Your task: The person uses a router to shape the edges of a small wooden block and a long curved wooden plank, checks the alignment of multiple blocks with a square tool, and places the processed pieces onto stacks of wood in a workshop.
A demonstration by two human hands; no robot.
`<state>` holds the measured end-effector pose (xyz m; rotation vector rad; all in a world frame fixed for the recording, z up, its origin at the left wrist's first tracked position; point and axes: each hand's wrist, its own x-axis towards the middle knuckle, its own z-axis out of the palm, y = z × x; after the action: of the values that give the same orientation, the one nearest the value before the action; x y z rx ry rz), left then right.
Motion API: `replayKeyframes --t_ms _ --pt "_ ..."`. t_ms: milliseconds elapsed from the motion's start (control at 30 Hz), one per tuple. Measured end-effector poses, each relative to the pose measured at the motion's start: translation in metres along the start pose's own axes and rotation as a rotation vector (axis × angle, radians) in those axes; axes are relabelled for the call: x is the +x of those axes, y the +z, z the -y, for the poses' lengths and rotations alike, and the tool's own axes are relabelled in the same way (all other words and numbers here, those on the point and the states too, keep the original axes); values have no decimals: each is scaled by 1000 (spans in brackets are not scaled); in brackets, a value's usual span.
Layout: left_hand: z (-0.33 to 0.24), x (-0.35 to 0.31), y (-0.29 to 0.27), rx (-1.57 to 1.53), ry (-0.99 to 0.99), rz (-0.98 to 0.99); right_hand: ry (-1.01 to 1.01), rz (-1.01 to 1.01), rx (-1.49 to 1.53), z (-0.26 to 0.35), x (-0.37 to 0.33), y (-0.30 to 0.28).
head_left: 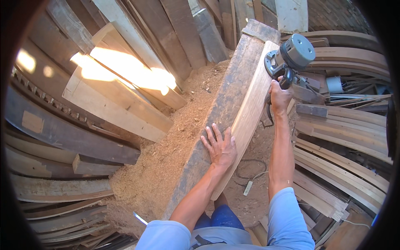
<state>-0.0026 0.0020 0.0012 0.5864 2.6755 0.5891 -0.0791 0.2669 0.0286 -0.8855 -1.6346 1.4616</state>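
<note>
My right hand is wrapped round the black handle of a power router with a grey, drum-shaped motor. The router's round base rests at the far end of a long pale wooden board. That board lies lengthwise along the right side of a thick, worn wooden beam. My left hand lies flat with fingers spread, partly on the beam and partly against the board's near half. The router's bit is hidden under its base.
Sawdust covers the floor left of the beam. Planks lean at the left, two in bright sunlight. Stacked boards fill the right side. A power strip with a dark cord lies on the floor. A white bucket stands among scraps.
</note>
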Motion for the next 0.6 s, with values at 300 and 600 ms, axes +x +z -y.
replayKeyframes --t_ms 300,600 --pt "-3 0 -6 -6 0 5 22 -17 26 7 16 8" --pt "-3 1 -6 5 0 11 -20 -18 -2 -4 38 7"
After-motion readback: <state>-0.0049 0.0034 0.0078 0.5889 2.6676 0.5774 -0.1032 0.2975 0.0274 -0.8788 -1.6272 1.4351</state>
